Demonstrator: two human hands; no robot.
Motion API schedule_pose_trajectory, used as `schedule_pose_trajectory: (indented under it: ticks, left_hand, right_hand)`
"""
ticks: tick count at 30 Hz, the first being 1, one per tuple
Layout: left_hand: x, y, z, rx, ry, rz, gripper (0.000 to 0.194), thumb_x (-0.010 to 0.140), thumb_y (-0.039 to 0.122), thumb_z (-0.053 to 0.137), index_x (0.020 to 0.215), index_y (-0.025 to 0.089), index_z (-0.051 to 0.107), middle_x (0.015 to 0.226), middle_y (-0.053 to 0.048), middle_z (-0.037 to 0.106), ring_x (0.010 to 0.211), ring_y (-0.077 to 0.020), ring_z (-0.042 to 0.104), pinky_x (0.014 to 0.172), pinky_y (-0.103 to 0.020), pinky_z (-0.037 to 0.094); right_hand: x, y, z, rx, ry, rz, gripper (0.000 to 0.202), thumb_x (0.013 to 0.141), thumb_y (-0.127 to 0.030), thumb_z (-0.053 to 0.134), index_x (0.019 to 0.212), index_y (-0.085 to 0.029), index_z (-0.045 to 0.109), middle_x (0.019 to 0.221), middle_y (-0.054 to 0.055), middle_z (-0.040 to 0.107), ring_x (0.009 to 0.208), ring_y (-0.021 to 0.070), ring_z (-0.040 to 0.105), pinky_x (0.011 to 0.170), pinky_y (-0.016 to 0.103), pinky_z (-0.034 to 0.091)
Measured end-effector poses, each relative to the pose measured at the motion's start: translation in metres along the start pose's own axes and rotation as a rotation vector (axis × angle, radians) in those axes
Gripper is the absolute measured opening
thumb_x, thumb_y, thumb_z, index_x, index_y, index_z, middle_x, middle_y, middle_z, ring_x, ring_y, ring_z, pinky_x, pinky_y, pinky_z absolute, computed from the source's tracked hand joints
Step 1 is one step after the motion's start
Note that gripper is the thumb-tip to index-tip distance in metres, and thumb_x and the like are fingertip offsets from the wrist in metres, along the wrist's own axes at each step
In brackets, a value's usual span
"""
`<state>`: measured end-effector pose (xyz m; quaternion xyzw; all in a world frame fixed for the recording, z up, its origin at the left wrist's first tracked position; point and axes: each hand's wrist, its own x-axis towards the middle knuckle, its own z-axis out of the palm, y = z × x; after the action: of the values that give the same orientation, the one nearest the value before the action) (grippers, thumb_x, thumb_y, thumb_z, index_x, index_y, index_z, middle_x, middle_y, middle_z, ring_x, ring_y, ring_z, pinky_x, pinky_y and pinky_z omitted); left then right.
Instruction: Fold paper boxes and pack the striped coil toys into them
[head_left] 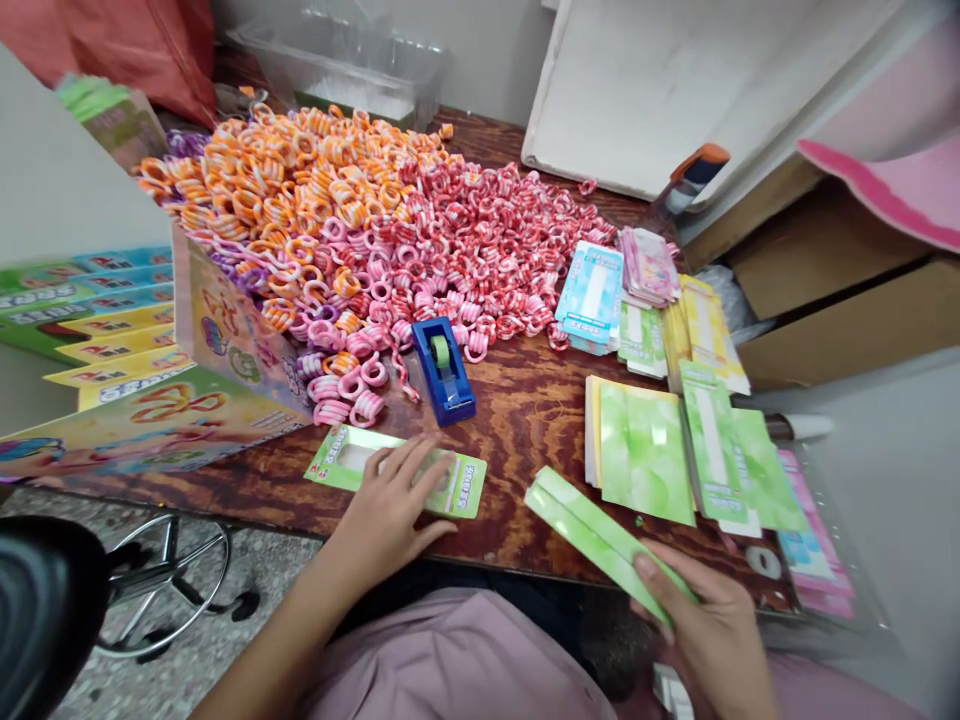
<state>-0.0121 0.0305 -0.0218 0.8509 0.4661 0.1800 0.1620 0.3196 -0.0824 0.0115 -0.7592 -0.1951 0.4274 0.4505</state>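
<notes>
Step in hand, my read: handling cards, one per hand. Left hand [401, 500] spread on the window card [469, 488], fingers resting on top, not wrapped around it; card lies flat near the table [517, 415] front edge, just in front of the tape dispenser [444, 390]. Right hand [712, 610] grip: thumb and fingers pinching one end of the green strip [585, 525], creased lengthwise, held tilted at the table's front edge, well apart from the window card.

Next move calls for, I'd say: light pinch, strip looks thin; left fingertips keeping the window card put.

Counts: window card under hand 1, strip in hand 1, dispenser 1, roll of tape [440, 350] in it 1. Blue stack [591, 290] 1, pink stack [649, 262] 1 behind it; green and yellow piles overlap, can't count. Coils [480, 230]: one big heap, orange, red, pink, purple, too many to count.
</notes>
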Motion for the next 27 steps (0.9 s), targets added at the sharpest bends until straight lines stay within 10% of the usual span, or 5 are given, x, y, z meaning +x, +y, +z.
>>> schedule_pose_trajectory:
  ticks: [5,14,21,27]
  left_hand:
    - [0.006,-0.012,-0.004,0.081,-0.056,0.112,0.076,0.092,0.056,0.072,0.150,0.013,0.050,0.146,-0.023,0.063,0.134,-0.0375,0.059,0.114,-0.053,0.037]
    - [0.004,0.003,-0.017,-0.328,0.308,0.218,0.088,0.084,0.074,0.068,0.152,0.022,0.046,0.143,-0.023,0.064,0.132,-0.0385,0.062,0.110,-0.053,0.043]
    - [0.002,0.018,-0.010,-0.766,0.454,0.101,0.081,0.085,0.074,0.068,0.148,0.025,0.053,0.145,-0.018,0.062,0.134,-0.0373,0.059,0.110,-0.050,0.046]
    - [0.000,0.022,-0.003,-0.914,0.505,-0.015,0.082,0.091,0.080,0.052,0.151,0.024,0.049,0.147,-0.017,0.056,0.137,-0.0385,0.054,0.115,-0.053,0.043]
  right_hand:
    - [0.009,-0.009,-0.005,0.030,-0.078,0.001,0.045,0.064,-0.048,0.097,0.094,-0.017,0.085,0.064,0.005,0.073,0.047,0.0169,0.063,0.035,0.021,0.045]
    - [-0.004,-0.025,0.006,0.164,-0.275,-0.071,0.044,0.073,-0.041,0.092,0.112,-0.024,0.080,0.099,0.009,0.079,0.045,0.0100,0.056,0.035,0.020,0.049]
    - [-0.022,-0.046,0.025,0.325,-0.151,-0.222,0.039,0.069,-0.033,0.095,0.106,-0.029,0.085,0.114,0.010,0.081,0.043,0.0084,0.057,0.035,0.020,0.050]
    - [-0.029,-0.038,0.045,0.166,-0.259,-0.226,0.040,0.078,-0.041,0.089,0.116,-0.029,0.084,0.129,0.011,0.077,0.072,0.0251,0.078,0.042,0.027,0.059]
